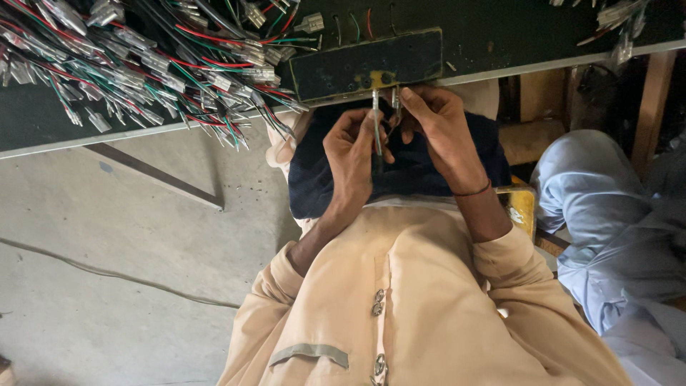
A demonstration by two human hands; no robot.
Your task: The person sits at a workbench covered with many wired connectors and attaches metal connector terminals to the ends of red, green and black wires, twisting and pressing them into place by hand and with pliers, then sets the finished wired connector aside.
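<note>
My left hand (350,154) is closed on a thin green wire (377,136) with a clear-sleeved metal terminal at its top end, held upright over my lap. My right hand (439,129) pinches a second small terminal (394,99) just beside it. Both terminals sit right below a small dark plate (368,63) with a yellow fitting (373,78), fixed at the edge of the dark green workbench (500,36). The two hands touch each other. A dark blue cloth (314,179) lies across my lap under them.
A big heap of red, green and black wires with clear-sleeved terminals (143,71) covers the bench at the left. More such wires (618,18) lie at the bench's top right. A person in light blue clothes (607,214) sits close on the right. Below left is grey concrete floor (107,271).
</note>
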